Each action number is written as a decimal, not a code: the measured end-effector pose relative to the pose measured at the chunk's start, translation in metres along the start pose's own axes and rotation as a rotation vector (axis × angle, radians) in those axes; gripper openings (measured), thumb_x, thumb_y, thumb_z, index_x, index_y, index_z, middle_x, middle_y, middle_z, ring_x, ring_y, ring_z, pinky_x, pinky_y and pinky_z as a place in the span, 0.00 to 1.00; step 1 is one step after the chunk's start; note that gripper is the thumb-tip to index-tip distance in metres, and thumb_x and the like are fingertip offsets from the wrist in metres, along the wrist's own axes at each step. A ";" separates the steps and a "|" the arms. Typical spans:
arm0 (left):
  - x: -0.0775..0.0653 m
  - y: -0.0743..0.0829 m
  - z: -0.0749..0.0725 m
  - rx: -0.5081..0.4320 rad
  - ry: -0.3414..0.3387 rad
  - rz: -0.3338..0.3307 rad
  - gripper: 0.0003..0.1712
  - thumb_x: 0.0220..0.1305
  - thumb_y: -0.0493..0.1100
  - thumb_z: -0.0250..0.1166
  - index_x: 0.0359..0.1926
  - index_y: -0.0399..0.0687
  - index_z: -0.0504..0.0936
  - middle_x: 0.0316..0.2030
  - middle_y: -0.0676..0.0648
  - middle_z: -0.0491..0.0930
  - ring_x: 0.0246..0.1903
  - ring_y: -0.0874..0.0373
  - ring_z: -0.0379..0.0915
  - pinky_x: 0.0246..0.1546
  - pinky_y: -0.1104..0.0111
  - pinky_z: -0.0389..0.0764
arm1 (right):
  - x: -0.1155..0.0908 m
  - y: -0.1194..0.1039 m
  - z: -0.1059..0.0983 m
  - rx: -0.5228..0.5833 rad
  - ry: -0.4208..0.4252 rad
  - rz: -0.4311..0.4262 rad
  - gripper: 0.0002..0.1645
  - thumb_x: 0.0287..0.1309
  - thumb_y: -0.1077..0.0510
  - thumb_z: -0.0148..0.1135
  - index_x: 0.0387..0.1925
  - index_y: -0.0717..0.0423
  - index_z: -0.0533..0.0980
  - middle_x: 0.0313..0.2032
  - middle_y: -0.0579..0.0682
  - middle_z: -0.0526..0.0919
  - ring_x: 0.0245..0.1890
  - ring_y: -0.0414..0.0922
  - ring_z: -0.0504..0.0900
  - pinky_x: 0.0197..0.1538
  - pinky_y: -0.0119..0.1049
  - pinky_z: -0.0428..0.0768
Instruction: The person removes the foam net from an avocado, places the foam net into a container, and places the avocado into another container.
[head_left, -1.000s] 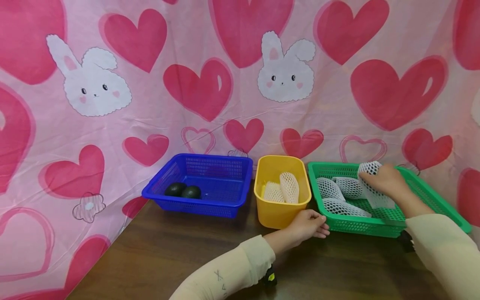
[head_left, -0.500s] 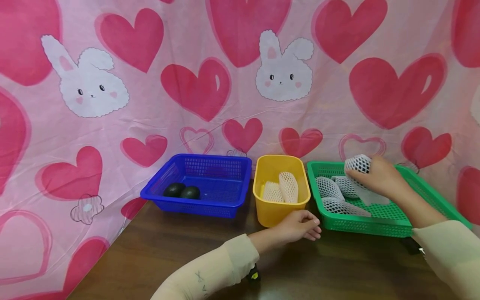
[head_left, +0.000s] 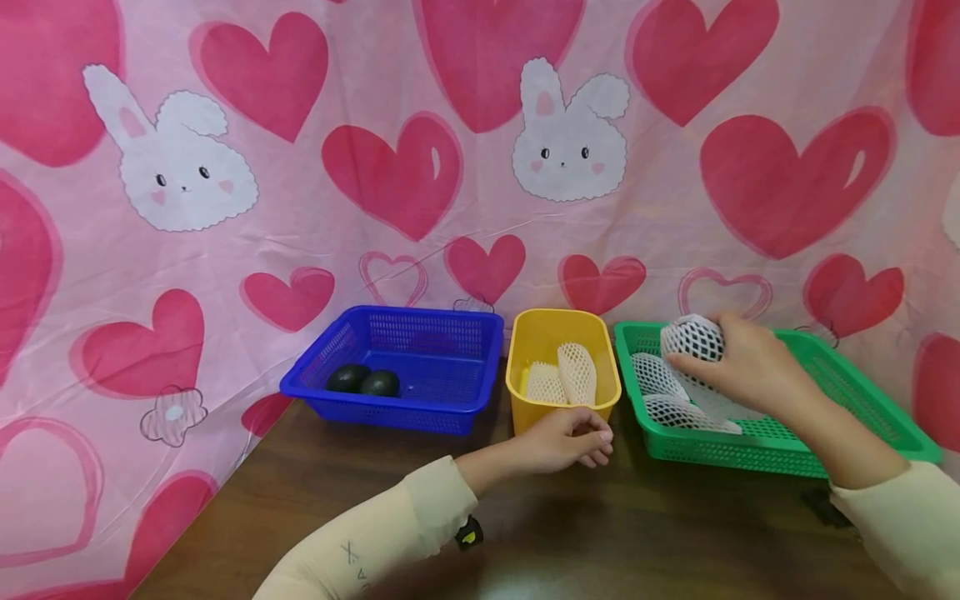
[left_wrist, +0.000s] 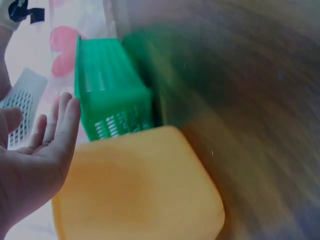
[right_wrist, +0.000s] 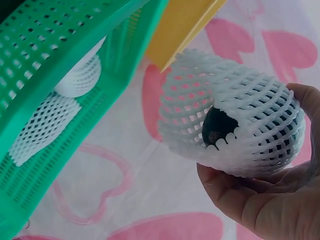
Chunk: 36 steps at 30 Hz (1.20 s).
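Blue basket (head_left: 420, 407): far left, with two dark fruits (head_left: 380, 384) side by side in its left part, bare of netting; their smooth skins look likely to roll and slip, so a cupped grasp around the middle should suit them.

Yellow bin (head_left: 543, 342): between the two baskets, with two pale foam sleeves (head_left: 577, 373) lying inside; no dark fruit shows through them, and they are probably almost weightless and easy to pinch anywhere.

Left hand (head_left: 564, 439): in front of the yellow bin, fingers loosely extended, holding nothing; whether it touches the bin wall I cannot tell.

Green basket (head_left: 727, 457): on the right, with more white foam nets (head_left: 652, 375) lying in its left part; what each contains is hard to make out.

Netted fruit (head_left: 696, 337): raised over the left part of the green basket; in the right wrist view dark skin shows at the net's mouth.

Right hand (head_left: 750, 362): curled around the netted fruit, digits on opposite sides of the rounded end, the loose mouth left free.

Feel: probably a modest weight, firm but bruisable inside a soft, stretchy net that may slide over the skin.

Best hold: the fat rounded part, gently, through the foam; the loose frilled edge for fingertips to pinch, since gripping there alone could let the fruit drop out.
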<state>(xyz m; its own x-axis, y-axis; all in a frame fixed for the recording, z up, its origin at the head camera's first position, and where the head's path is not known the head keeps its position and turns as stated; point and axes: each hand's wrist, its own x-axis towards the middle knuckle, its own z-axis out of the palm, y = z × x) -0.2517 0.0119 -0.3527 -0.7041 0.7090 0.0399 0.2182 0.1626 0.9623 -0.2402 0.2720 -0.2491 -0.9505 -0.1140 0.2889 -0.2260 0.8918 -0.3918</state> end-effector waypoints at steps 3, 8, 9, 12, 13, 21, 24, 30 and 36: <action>-0.008 0.001 -0.009 0.009 0.003 0.009 0.11 0.73 0.39 0.55 0.46 0.34 0.75 0.38 0.41 0.81 0.39 0.54 0.82 0.41 0.64 0.82 | -0.005 -0.009 0.002 0.000 0.013 -0.021 0.48 0.49 0.34 0.69 0.52 0.70 0.65 0.38 0.62 0.76 0.31 0.52 0.76 0.24 0.41 0.80; -0.021 0.002 -0.021 0.022 0.009 0.034 0.10 0.73 0.39 0.55 0.46 0.35 0.75 0.39 0.40 0.81 0.41 0.54 0.81 0.45 0.59 0.81 | -0.015 -0.022 0.008 0.008 0.025 -0.058 0.48 0.47 0.36 0.72 0.53 0.68 0.66 0.40 0.61 0.76 0.33 0.53 0.77 0.25 0.42 0.81; -0.024 0.002 -0.023 0.033 0.013 0.039 0.10 0.73 0.39 0.54 0.45 0.35 0.76 0.40 0.40 0.81 0.41 0.55 0.81 0.46 0.58 0.81 | -0.017 -0.025 0.010 0.009 0.026 -0.069 0.48 0.47 0.36 0.73 0.54 0.68 0.66 0.40 0.61 0.77 0.34 0.54 0.77 0.25 0.42 0.81; -0.030 0.003 -0.029 0.042 0.034 0.043 0.09 0.73 0.39 0.55 0.44 0.36 0.76 0.39 0.42 0.82 0.41 0.57 0.82 0.46 0.58 0.81 | -0.023 -0.032 0.016 0.022 0.024 -0.108 0.47 0.46 0.38 0.74 0.55 0.68 0.67 0.42 0.61 0.77 0.35 0.53 0.77 0.27 0.43 0.82; -0.033 0.003 -0.030 0.050 0.046 0.043 0.09 0.73 0.39 0.55 0.44 0.37 0.77 0.38 0.43 0.82 0.41 0.57 0.82 0.45 0.59 0.81 | -0.025 -0.035 0.019 0.023 0.021 -0.123 0.47 0.45 0.38 0.74 0.55 0.68 0.68 0.42 0.60 0.78 0.35 0.53 0.77 0.28 0.43 0.82; -0.049 -0.004 -0.038 0.082 0.109 0.027 0.09 0.72 0.37 0.56 0.44 0.35 0.78 0.39 0.39 0.82 0.39 0.55 0.82 0.40 0.64 0.82 | -0.039 -0.053 0.042 0.025 -0.012 -0.198 0.45 0.43 0.37 0.75 0.53 0.65 0.71 0.40 0.55 0.79 0.35 0.49 0.77 0.32 0.43 0.83; -0.054 -0.009 -0.040 0.101 0.113 0.020 0.08 0.71 0.37 0.58 0.44 0.34 0.79 0.38 0.39 0.82 0.37 0.56 0.82 0.40 0.63 0.82 | -0.045 -0.057 0.051 0.041 -0.030 -0.195 0.45 0.41 0.36 0.76 0.52 0.63 0.71 0.38 0.52 0.78 0.34 0.46 0.77 0.31 0.41 0.83; -0.060 -0.017 -0.043 0.148 0.107 0.031 0.10 0.69 0.38 0.60 0.44 0.32 0.79 0.36 0.43 0.82 0.38 0.50 0.82 0.41 0.58 0.82 | -0.055 -0.062 0.070 0.072 -0.073 -0.217 0.45 0.40 0.34 0.76 0.51 0.60 0.72 0.39 0.47 0.78 0.34 0.42 0.76 0.33 0.38 0.82; -0.067 -0.025 -0.048 0.201 0.099 0.025 0.09 0.68 0.37 0.61 0.45 0.35 0.80 0.37 0.44 0.83 0.38 0.49 0.81 0.40 0.60 0.82 | -0.058 -0.067 0.093 0.050 -0.170 -0.207 0.44 0.38 0.34 0.77 0.51 0.54 0.72 0.39 0.43 0.76 0.35 0.40 0.74 0.39 0.37 0.81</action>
<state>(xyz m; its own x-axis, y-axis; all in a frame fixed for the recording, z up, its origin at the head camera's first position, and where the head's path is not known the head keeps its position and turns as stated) -0.2424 -0.0725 -0.3670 -0.7579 0.6449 0.0987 0.3598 0.2869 0.8878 -0.1896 0.1776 -0.3210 -0.9040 -0.3676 0.2183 -0.4259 0.8195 -0.3834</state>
